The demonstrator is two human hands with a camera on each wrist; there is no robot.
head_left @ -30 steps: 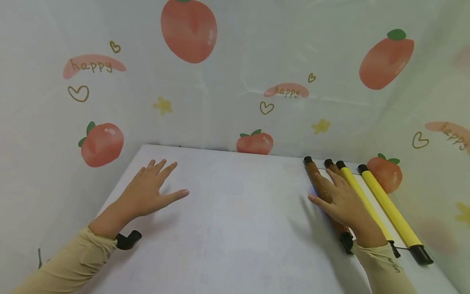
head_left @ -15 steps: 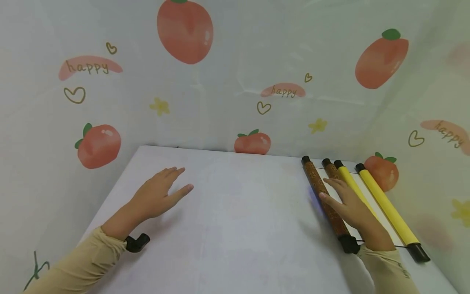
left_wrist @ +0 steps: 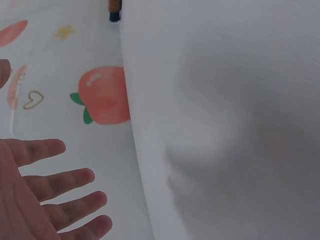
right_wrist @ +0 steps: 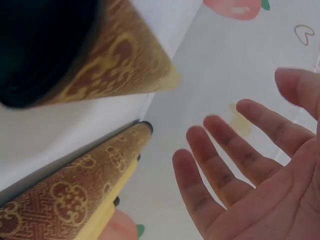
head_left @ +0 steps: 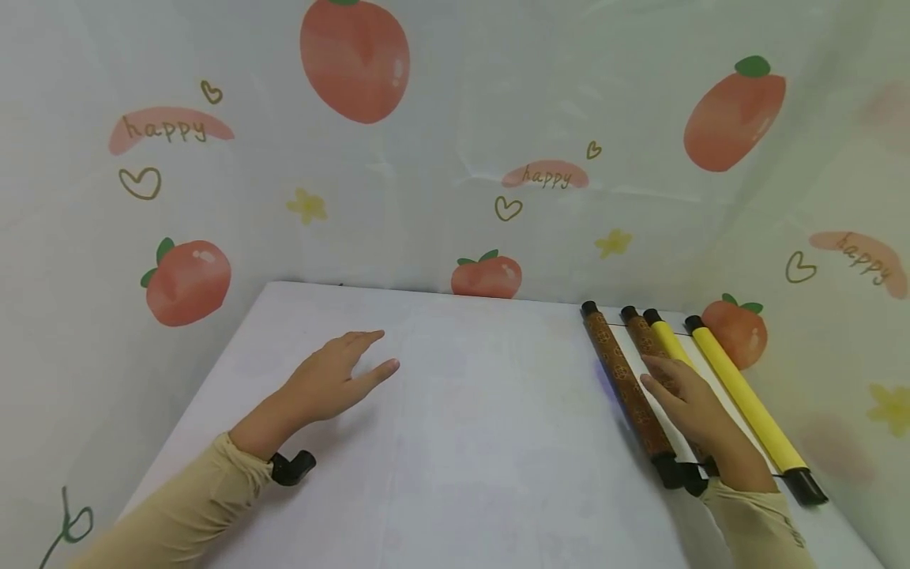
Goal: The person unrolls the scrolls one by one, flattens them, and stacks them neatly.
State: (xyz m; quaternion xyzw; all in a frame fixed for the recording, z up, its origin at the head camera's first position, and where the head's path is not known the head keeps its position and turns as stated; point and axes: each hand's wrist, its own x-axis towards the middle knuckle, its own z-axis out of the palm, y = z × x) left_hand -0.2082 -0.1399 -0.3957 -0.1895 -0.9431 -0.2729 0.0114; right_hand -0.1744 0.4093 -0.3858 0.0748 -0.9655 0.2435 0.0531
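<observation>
Two brown patterned scrolls and two yellow scrolls, all rolled with black end knobs, lie side by side on the right of the white table. The leftmost brown scroll (head_left: 626, 383) shows nearly its whole length. My right hand (head_left: 693, 403) hovers over the second brown scroll (head_left: 642, 336) and the inner yellow scroll (head_left: 667, 338), partly hiding both. Its fingers are extended, holding nothing, as the right wrist view confirms beside a brown scroll (right_wrist: 67, 200). Farther right lies the outer yellow scroll (head_left: 746, 399). Above the table's left part, my left hand (head_left: 327, 383) is spread and holds nothing.
The white table (head_left: 462, 427) reaches back to a pale curtain (head_left: 426, 190) printed with fruit, hearts and "happy". More of this curtain closes in on both sides. A black wrist device (head_left: 293, 468) sticks out beside the left cuff.
My left hand has moved right and slightly down. My right hand has shifted right and down, off the leftmost brown scroll, its fingers drawing closer together. The scrolls lie as before.
</observation>
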